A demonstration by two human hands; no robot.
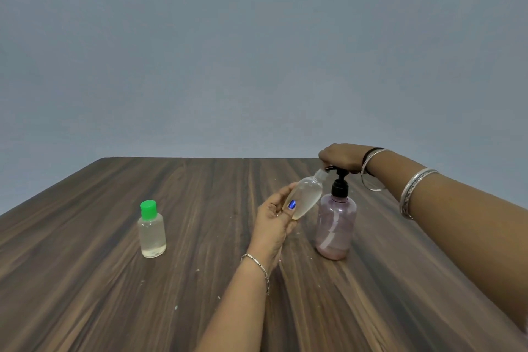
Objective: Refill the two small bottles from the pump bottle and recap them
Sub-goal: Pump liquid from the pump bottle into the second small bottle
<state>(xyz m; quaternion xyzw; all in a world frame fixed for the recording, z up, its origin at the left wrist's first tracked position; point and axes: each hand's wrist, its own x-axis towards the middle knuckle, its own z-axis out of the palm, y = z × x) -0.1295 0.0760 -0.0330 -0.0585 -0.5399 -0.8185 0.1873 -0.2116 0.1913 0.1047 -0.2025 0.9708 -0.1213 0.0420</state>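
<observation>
**Filling the second bottle at the pump**

Your left hand point(274, 223) grips the open bottle point(305, 194) between thumb and fingers, tilted so its mouth meets the spout; your right hand point(341, 158) is curled over the pump head, placed to press; the pump bottle point(336, 226) stands toward the table's point(85, 294) right edge, upright so it stays steady; the capped bottle point(152, 233), green cap on, stands well apart to the left, likely finished; the open bottle's cap is not visible.
</observation>
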